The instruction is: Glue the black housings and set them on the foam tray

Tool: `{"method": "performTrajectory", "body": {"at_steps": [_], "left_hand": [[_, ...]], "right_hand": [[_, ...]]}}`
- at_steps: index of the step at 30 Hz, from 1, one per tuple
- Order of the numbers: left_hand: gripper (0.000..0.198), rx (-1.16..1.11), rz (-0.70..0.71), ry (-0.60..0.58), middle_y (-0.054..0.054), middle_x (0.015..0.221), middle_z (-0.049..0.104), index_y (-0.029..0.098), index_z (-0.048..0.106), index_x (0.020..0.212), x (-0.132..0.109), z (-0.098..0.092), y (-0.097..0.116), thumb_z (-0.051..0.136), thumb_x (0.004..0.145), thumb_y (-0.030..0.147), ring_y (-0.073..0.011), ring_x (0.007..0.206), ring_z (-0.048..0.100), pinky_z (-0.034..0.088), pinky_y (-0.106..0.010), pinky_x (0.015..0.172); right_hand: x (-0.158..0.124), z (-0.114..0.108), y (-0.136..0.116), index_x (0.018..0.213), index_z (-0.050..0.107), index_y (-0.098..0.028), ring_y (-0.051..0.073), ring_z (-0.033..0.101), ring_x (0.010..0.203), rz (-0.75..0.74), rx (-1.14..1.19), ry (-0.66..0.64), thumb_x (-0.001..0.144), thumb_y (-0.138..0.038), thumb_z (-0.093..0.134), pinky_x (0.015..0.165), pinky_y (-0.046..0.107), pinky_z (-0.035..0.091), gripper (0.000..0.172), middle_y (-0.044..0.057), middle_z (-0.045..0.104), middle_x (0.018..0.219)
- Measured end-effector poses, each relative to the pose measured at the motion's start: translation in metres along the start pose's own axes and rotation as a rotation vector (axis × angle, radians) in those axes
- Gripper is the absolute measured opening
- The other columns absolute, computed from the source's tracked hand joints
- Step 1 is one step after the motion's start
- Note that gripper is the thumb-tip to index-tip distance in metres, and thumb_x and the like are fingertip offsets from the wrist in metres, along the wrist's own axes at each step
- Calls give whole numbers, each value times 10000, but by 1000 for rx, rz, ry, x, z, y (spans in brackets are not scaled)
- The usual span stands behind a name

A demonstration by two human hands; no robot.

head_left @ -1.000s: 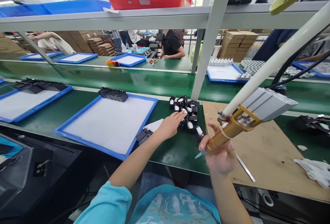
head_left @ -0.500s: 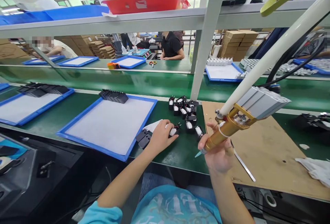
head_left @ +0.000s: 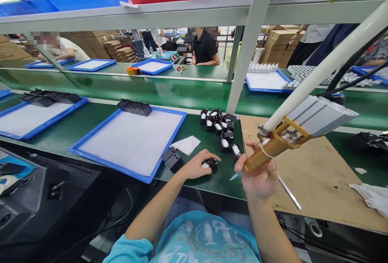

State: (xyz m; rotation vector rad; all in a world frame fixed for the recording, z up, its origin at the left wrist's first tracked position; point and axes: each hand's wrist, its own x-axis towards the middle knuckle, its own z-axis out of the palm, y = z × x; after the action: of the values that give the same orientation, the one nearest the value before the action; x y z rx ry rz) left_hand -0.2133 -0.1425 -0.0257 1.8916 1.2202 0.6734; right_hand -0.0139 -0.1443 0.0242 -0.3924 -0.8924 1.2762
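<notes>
My left hand (head_left: 197, 167) has its fingers closed round a small black housing (head_left: 211, 165) with a white part inside, low over the green bench. In my right hand (head_left: 259, 174) is a gold dispensing tool (head_left: 266, 154) with a pale blue tip, which points down and left. Several black housings (head_left: 220, 121) with white parts lie in a cluster beyond my hands. Left of my left hand are black covers (head_left: 172, 159) and a folded white cloth (head_left: 188, 145).
A blue-rimmed tray (head_left: 178, 131) with a row of black pieces lies to the left. A brown board (head_left: 315, 174) bears a metal strip (head_left: 289, 190). A slanted white pole (head_left: 327, 65) and an upright post (head_left: 251, 45) stand ahead. People sit beyond.
My left hand has moved right and toward me with the black housing, off the white cloth. My right hand still holds the tool, nearly unmoved. The view has shifted slightly.
</notes>
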Motion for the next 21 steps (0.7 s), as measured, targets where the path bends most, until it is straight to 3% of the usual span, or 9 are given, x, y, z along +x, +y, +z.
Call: {"method": "performTrajectory", "body": {"at_steps": [2, 5, 7, 10, 16, 19, 21], "left_hand": [[343, -5, -9, 13, -22, 967, 533, 223, 654, 1013, 1, 3, 1, 581, 699, 107, -186, 933, 580, 490, -343, 889], [237, 92, -14, 181, -50, 1052, 561, 196, 611, 981, -7, 8, 3, 624, 745, 179, -206, 979, 592, 490, -359, 911], [277, 143, -7, 258, -67, 1114, 584, 200, 585, 1035, -16, 10, 4, 659, 773, 254, -224, 1038, 595, 482, -371, 943], [382, 130, -30, 281, -61, 1149, 635, 214, 556, 1124, -29, 14, 5, 695, 783, 319, -223, 1075, 613, 487, -354, 955], [307, 294, -148, 419, -48, 1064, 718, 221, 588, 1109, -33, 28, 5, 630, 833, 349, -228, 969, 684, 525, -340, 851], [358, 378, -211, 425, -65, 1063, 724, 211, 596, 1143, -33, 27, 12, 616, 845, 409, -255, 958, 692, 524, -349, 815], [381, 325, -225, 325, -50, 1064, 723, 222, 594, 1160, -36, 21, 19, 643, 827, 400, -250, 942, 693, 521, -330, 789]], "right_hand": [[0, 0, 0, 1113, 601, -301, 136, 640, 482, -6, 3, -3, 854, -480, 501, 395, 286, 431, 330, 16, 613, 1102], [1, 0, 1, 1122, 598, -300, 132, 641, 477, -10, 8, -4, 850, -485, 507, 385, 280, 430, 341, 16, 614, 1091], [1, 0, 2, 1116, 596, -300, 130, 640, 480, -4, 7, -6, 847, -491, 509, 373, 274, 425, 341, 17, 613, 1085], [1, 5, 4, 1092, 584, -300, 117, 617, 460, 1, 4, 6, 838, -512, 513, 346, 260, 399, 338, 19, 614, 1076], [5, 24, 16, 1029, 562, -268, 85, 579, 433, 22, 41, -31, 814, -552, 578, 328, 228, 351, 357, 25, 617, 1074], [9, 32, 23, 1065, 532, -275, 82, 581, 425, 12, 56, -59, 812, -556, 591, 310, 210, 325, 382, 22, 623, 1062], [12, 35, 26, 1073, 514, -281, 81, 581, 420, 1, 58, -65, 816, -548, 588, 307, 208, 337, 378, 18, 627, 1056]]}}
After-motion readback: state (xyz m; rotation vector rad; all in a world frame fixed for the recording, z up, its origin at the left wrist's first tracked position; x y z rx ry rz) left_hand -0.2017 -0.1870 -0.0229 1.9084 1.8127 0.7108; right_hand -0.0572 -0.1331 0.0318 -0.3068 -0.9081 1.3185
